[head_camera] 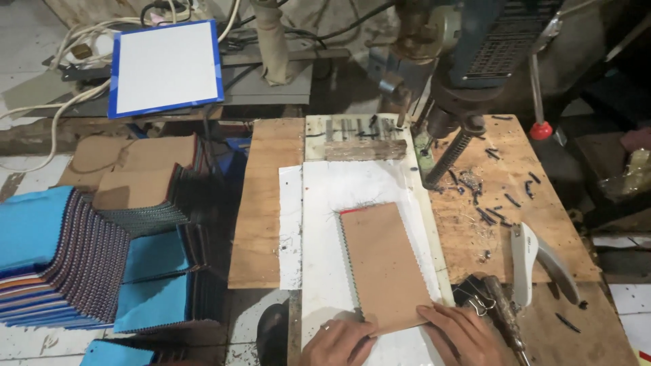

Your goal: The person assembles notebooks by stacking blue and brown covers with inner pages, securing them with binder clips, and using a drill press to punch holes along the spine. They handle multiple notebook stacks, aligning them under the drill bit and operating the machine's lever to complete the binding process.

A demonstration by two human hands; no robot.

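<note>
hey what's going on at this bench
A person holds a brown-backed swatch stack flat on a white sheet with both hands: left hand at its near left corner, right hand at the near right. The stack lies just in front of a drill press. A stapler rests to the right, and more stacks are piled on the left.

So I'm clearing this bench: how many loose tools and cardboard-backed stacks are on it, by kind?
Swatch stack: 1, under left hand and right hand
Stapler: 1
Binder clip: 1
Rusty tool: 1
Total: 4
</note>
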